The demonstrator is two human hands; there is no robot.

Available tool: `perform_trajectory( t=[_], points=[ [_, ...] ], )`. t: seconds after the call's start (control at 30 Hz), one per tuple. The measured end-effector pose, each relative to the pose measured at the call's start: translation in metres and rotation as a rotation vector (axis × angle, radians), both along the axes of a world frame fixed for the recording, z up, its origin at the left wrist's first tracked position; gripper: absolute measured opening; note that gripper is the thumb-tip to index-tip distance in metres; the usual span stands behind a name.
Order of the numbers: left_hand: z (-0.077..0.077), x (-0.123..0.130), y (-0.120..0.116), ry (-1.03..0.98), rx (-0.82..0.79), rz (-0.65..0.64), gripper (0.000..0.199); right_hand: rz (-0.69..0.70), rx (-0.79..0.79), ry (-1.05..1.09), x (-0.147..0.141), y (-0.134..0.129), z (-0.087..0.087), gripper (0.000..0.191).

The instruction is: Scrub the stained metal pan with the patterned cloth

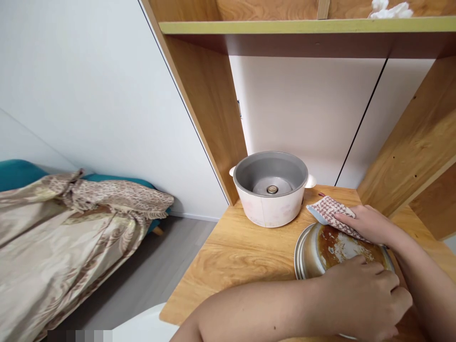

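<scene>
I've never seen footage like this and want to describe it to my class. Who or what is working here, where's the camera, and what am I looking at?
There is no robot here, only a person's two bare hands. The single picture comes from a camera worn on the head, looking forward and down. On the wooden table stands a white rice cooker body, open and grey inside. Beside it, an upside-down metal pot shows a brown-stained bottom. The right hand holds a patterned cloth pad against the pot; the left hand is on the near side of the pot, its exact grip unclear. Off to the left lies a patterned cover.
</scene>
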State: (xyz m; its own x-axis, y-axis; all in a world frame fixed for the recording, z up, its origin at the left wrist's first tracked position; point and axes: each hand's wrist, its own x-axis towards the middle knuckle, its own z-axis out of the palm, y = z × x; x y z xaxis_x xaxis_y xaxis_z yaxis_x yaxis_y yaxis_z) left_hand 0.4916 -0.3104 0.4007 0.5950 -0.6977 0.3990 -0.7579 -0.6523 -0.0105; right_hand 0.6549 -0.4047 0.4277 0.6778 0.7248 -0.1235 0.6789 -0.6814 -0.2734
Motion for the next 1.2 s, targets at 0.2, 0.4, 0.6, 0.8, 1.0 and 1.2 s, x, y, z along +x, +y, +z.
perform_trajectory(
  t=[0.2, 0.4, 0.6, 0.8, 1.0, 1.2],
  points=[
    [0.0, 0.0, -0.001, -0.005, 0.018, 0.013, 0.034, -0.137, -0.158, -0.217, -0.011, 0.005, 0.004, 0.063],
    [-0.005, 0.002, -0.001, -0.028, -0.009, 0.006, 0.035, 0.048, 0.057, 0.083, -0.002, -0.001, -0.002, 0.058],
    [-0.006, 0.001, -0.002, -0.042, -0.01, 0.01, 0.038, -0.117, -0.126, -0.183, -0.009, 0.004, 0.005, 0.06],
    [-0.006, 0.001, -0.002, -0.06, -0.018, 0.022, 0.039, 0.053, 0.055, 0.045, -0.005, 0.0, 0.0, 0.053],
    [-0.011, 0.002, -0.003, -0.075, -0.05, 0.022, 0.039, -0.055, -0.078, -0.045, -0.006, 0.001, 0.006, 0.059],
    [-0.005, 0.003, -0.002, -0.091, -0.017, 0.025, 0.038, -0.106, -0.199, -0.253, -0.026, 0.006, 0.004, 0.061]
  ],
)
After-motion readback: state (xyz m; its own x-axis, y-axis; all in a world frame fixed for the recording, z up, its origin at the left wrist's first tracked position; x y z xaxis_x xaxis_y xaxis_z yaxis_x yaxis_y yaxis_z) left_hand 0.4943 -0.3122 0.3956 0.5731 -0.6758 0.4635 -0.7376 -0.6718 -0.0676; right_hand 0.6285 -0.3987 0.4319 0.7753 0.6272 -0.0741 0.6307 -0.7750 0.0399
